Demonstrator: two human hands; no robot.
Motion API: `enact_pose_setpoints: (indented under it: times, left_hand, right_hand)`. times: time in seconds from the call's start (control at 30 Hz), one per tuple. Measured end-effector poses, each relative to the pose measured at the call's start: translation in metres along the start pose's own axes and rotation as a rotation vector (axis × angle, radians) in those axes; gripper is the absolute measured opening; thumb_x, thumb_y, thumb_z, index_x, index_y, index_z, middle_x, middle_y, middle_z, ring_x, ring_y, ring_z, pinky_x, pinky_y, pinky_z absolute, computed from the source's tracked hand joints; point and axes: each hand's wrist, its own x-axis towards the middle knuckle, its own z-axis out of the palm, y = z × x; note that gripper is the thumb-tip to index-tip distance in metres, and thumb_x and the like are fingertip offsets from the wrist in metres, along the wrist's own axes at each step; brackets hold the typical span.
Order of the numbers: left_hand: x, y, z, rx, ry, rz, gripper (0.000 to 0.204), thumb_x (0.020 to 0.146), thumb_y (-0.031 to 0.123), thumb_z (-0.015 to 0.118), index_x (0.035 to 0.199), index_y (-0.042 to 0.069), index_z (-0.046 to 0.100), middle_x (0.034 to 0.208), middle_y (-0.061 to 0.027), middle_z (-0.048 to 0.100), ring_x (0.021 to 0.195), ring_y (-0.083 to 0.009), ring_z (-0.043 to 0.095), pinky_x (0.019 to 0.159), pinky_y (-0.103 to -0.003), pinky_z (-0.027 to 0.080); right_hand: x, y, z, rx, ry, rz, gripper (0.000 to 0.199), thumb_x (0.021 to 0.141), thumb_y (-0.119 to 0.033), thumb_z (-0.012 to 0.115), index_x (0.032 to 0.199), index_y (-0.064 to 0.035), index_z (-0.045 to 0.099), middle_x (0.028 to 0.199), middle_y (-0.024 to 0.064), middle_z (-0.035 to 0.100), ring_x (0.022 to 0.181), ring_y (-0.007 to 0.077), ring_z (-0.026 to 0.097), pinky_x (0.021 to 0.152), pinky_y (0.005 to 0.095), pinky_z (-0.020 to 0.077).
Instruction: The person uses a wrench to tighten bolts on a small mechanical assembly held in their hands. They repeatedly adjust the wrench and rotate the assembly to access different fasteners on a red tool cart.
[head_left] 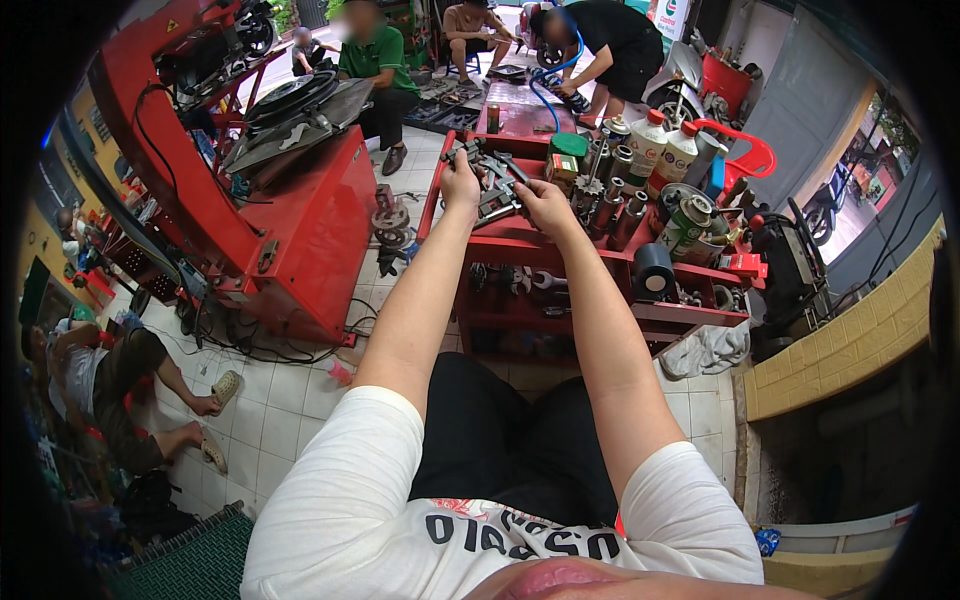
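Both my arms reach forward over the top tray of a red tool cart point(490, 238). My left hand point(460, 187) is closed at the tray's left side, its fingers around a dark metal piece point(464, 151). My right hand point(547, 208) is closed too, thumb and fingers pinching the end of a dark metal part point(521, 188); its exact kind is too small to tell. Between and under the hands lie several grey metal tool pieces point(496, 203) in a heap. A green-lidded tub point(570, 146) and upright metal sockets point(606, 208) stand just right of my right hand.
White bottles with red caps point(648, 142) and spray cans point(688, 222) crowd the cart's right side. A red tyre-changing machine point(300, 240) stands left, a wheel point(292, 97) on it. A person in green point(378, 62) sits beyond it; another person point(620, 40) bends over at the back.
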Motion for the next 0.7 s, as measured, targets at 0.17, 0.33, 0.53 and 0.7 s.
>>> enact_pose_setpoints:
  times: [0.17, 0.33, 0.53, 0.7]
  left_hand:
    - [0.009, -0.007, -0.004, -0.049, -0.017, -0.003, 0.047, 0.106, 0.041, 0.044, 0.078, 0.006, 0.055, 0.06, -0.0029, 0.055, 0.048, -0.0148, 0.053, 0.046, -0.031, 0.042]
    - [0.011, -0.009, -0.005, -0.077, -0.02, -0.014, 0.046, 0.106, 0.042, 0.044, 0.079, 0.006, 0.054, 0.06, -0.0022, 0.053, 0.048, -0.0148, 0.053, 0.046, -0.031, 0.042]
    - [0.009, -0.006, -0.004, -0.09, -0.004, -0.036, 0.046, 0.106, 0.043, 0.044, 0.079, 0.006, 0.053, 0.06, -0.0023, 0.053, 0.048, -0.0154, 0.053, 0.046, -0.031, 0.042]
    - [0.008, -0.009, -0.004, -0.071, -0.028, -0.023, 0.047, 0.106, 0.042, 0.043, 0.077, 0.006, 0.051, 0.059, -0.0028, 0.052, 0.047, -0.016, 0.053, 0.046, -0.032, 0.043]
  right_hand:
    - [0.004, 0.006, 0.003, 0.015, -0.031, -0.045, 0.03, 0.104, -0.033, 0.057, 0.093, -0.006, 0.062, 0.062, -0.0028, 0.052, 0.049, 0.0078, 0.047, 0.045, 0.0259, 0.0377]
    - [0.005, 0.007, 0.004, 0.093, -0.054, -0.059, 0.024, 0.104, -0.028, 0.056, 0.098, -0.0048, 0.06, 0.063, -0.0031, 0.051, 0.05, 0.0076, 0.046, 0.046, 0.0265, 0.0379]
    - [0.001, 0.0, 0.005, 0.119, -0.025, -0.108, 0.018, 0.101, -0.021, 0.06, 0.1, -0.0034, 0.061, 0.066, -0.0019, 0.053, 0.052, 0.0076, 0.045, 0.047, 0.0272, 0.0381]
    - [0.001, 0.001, 0.002, 0.138, -0.033, -0.09, 0.014, 0.1, -0.017, 0.061, 0.099, -0.0031, 0.06, 0.068, -0.001, 0.055, 0.053, 0.0075, 0.046, 0.047, 0.0268, 0.0385]
